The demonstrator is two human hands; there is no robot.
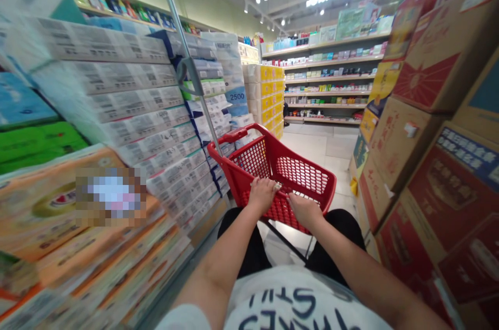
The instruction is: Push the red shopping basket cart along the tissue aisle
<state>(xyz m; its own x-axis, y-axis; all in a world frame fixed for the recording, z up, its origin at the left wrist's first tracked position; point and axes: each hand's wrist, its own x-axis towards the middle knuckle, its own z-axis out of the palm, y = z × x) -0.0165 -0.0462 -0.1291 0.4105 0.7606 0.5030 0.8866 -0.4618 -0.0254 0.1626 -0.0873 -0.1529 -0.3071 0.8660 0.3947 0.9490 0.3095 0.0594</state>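
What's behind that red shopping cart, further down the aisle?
Pale floor tiles and, farther back, shelves of small packaged goods. The red cart hides some floor directly behind it, though pale patches show through its latticed wall.

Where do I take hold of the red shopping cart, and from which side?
Probably best by the near rim of the red shopping cart, from the wearer's side, palms down, fingers curled over it. That narrow edge faces the body, and the left hand and right hand are on it, slightly apart.
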